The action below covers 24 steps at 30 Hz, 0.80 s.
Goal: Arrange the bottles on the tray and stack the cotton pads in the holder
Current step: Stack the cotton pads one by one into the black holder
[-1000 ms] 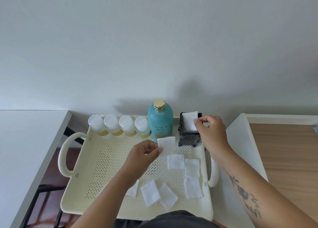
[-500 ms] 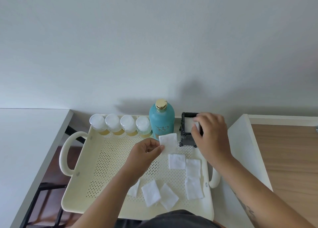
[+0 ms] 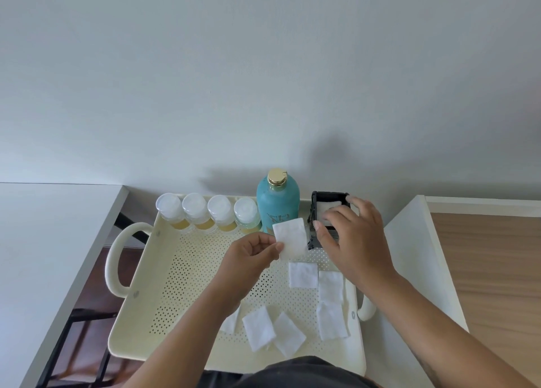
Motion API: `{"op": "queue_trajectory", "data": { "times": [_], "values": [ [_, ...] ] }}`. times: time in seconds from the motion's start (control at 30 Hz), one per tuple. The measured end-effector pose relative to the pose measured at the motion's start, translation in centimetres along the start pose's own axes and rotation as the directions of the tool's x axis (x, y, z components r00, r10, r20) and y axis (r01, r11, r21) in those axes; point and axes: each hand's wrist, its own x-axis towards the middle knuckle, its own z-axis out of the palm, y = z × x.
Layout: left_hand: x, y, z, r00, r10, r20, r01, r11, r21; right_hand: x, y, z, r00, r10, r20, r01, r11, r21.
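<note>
Cotton pads lie loose on the near half of the cream tray, whose left half is bare. The left hand pinches one pad. Beyond, the right hand, which held a pad a second ago, now rests spread over the black holder, beside the teal bottle and four small bottles.

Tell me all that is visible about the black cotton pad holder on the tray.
The holder is a small black box, open at the top, seemingly plastic with slotted sides. It stands upright at the far right corner of the cream perforated tray, just right of the teal bottle. A white pad lies inside. The right hand covers its front and right side, fingers over the opening. Its base is partly hidden.
</note>
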Motion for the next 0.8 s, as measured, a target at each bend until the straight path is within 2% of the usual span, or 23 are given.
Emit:
{"op": "queue_trajectory", "data": {
  "times": [0.07,0.2,0.27,0.4,0.57,0.67,0.8],
  "values": [
    [0.0,0.1,-0.1,1.0,0.009,-0.006,-0.009,1.0,0.005,-0.7,-1.2,-0.5,0.996,0.037,-0.082,-0.026,0.99,0.136],
    [-0.2,0.2,-0.1,1.0,0.02,0.006,-0.02,1.0,-0.003,-1.9,-4.0,-0.7,0.992,0.105,-0.063,-0.08,0.943,0.325],
    [-0.3,0.3,-0.2,1.0,0.02,0.014,-0.02,1.0,0.002,-2.0,-4.7,-0.7,0.982,0.187,-0.005,-0.167,0.884,0.437],
    [-0.7,0.6,-0.3,0.999,0.02,0.025,-0.02,1.0,-0.013,-1.9,-5.1,-0.5,0.924,0.353,0.146,-0.362,0.687,0.63],
    [-1.2,0.6,-0.7,0.998,0.022,0.052,-0.02,0.999,-0.025,-1.8,-4.9,-0.3,0.873,0.333,0.357,-0.482,0.481,0.732],
    [-1.4,0.2,-1.2,0.999,0.027,0.036,-0.027,1.0,0.006,-1.7,-4.8,-0.1,0.879,0.298,0.372,-0.474,0.477,0.74],
    [-1.4,-1.3,-2.8,0.999,0.023,-0.048,-0.016,0.989,0.147,-0.9,-4.2,-0.6,0.903,0.338,0.264,-0.414,0.528,0.742]
  ]
}}
